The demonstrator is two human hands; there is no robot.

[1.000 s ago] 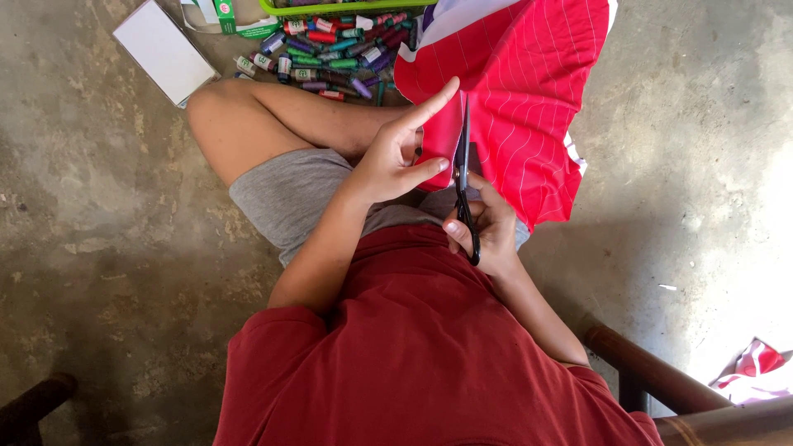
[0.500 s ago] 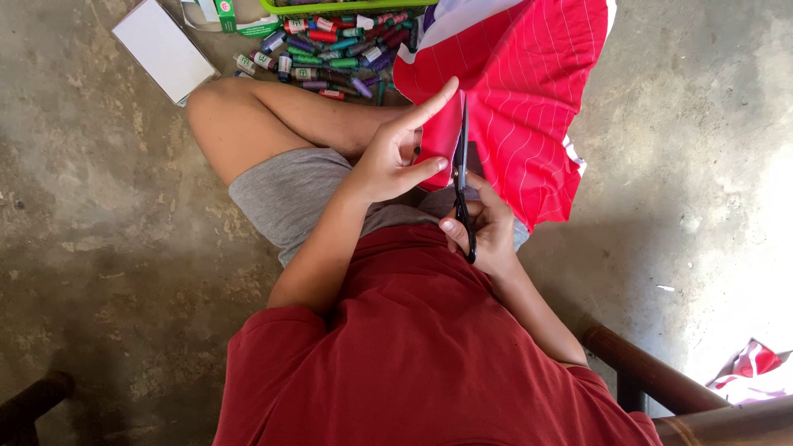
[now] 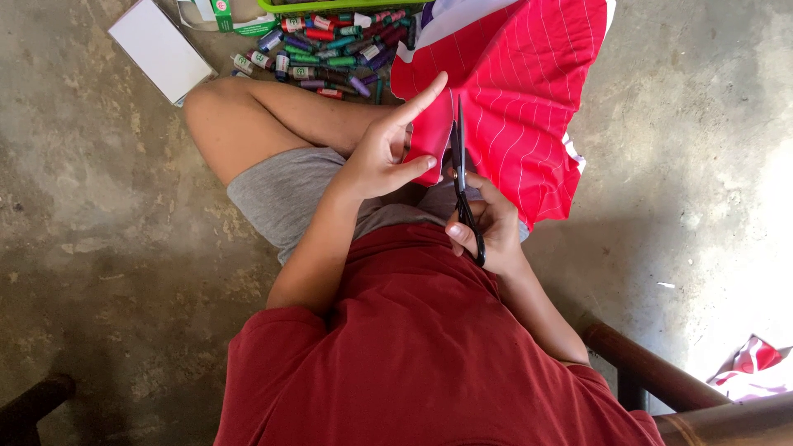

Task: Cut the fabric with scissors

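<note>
The right hand (image 3: 487,225) grips black scissors (image 3: 461,177), blades nearly closed, pointing up into the red fabric (image 3: 520,99) on the lap. The left hand (image 3: 384,157) pinches the fabric's edge (index finger stretched out). Thread spools (image 3: 326,54) lie on the floor beyond the knee.

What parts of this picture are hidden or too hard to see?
- Head view: the scissors handles are hidden inside the right hand.
- The red fabric runs off the top edge.
- The left hand covers the fabric edge it holds.
- The thread spools are too small to count.
- The green tray is cut off at the top.
</note>
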